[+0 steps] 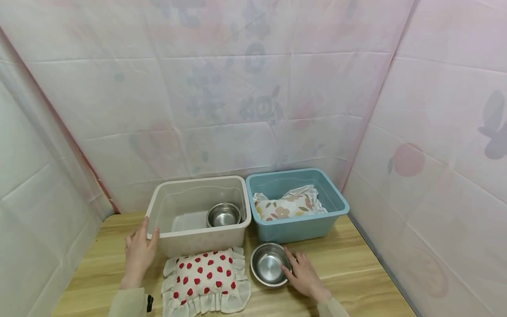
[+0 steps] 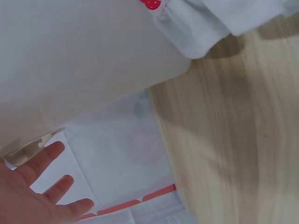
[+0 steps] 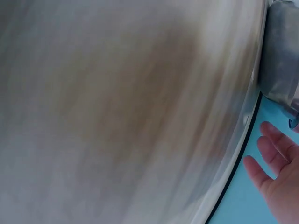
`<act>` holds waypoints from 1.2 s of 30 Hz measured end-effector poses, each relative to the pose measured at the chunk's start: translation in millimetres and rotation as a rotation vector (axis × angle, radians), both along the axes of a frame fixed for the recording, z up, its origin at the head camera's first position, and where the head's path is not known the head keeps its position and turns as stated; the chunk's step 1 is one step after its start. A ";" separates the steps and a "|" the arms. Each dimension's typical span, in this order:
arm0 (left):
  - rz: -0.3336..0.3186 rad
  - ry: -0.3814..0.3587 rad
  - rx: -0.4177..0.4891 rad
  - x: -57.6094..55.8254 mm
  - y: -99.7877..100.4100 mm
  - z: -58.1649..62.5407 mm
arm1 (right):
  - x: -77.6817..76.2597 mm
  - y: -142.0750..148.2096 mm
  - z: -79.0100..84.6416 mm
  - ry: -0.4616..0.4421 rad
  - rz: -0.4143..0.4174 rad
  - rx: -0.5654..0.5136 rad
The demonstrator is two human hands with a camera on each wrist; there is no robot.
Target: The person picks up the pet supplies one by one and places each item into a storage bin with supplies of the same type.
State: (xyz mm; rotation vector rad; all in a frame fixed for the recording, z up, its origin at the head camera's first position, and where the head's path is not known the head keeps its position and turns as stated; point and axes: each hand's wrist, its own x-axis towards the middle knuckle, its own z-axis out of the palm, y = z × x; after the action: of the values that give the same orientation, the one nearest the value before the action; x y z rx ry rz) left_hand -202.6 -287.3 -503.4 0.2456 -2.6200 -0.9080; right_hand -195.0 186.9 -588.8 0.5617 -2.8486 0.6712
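At the lower middle of the head view, the right hand (image 1: 304, 275) pinches the near steel bowl (image 1: 270, 264) at its right rim, thumb over the inner side, its other fingers spread loose in the right wrist view. At the lower left, the left hand (image 1: 139, 251) touches the near left corner of the cream tub (image 1: 202, 241), fingers fairly straight and apart. The step in hand looks like handling that bowl, which sits between the strawberry cushion (image 1: 207, 275) and the right hand, just in front of the blue tub (image 1: 295, 231). The next move seems to call for a firm rim pinch and a level bowl; whether it is raised cannot be told.
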 end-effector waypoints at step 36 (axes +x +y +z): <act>0.030 0.035 0.068 -1.2 4.2 -1.2 | 5.4 -16.3 -0.6 -0.317 -0.128 -0.515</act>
State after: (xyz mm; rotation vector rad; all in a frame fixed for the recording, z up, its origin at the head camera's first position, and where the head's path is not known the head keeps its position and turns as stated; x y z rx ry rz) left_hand -203.8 -283.1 -504.6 0.2833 -2.5499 -0.9839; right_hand -189.6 170.6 -589.4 0.2002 -2.7668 1.5164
